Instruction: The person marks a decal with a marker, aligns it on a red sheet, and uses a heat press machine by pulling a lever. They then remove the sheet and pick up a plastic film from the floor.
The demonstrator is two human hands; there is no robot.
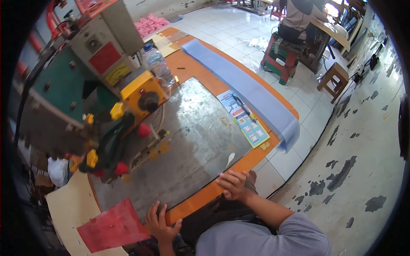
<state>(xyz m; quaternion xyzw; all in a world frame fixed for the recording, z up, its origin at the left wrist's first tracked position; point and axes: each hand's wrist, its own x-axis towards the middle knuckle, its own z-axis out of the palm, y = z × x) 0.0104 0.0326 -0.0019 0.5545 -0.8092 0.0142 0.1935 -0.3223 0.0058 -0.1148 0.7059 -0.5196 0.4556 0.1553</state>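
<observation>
My left hand [162, 223] has its fingers spread at the near edge of the orange table [194, 204], beside a red sheet [113, 226]. It holds nothing. My right hand [232, 184] rests by the table's near right edge with its fingers loosely curled together, and nothing shows in it. Just beyond the right hand, a small whitish scrap [230, 159] lies on the grey metal plate [188, 141] that covers much of the tabletop. To the left, a green and grey machine [55, 91] with yellow knobs and a yellow box [143, 94] stands over the plate.
A long light-blue fabric strip [243, 87] lies along the table's far right edge. Next to it is a printed booklet [245, 121] with a pen on top. A clear bottle [158, 64] stands near the machine. Beyond are a wooden stool [334, 81] and a seated person [297, 19].
</observation>
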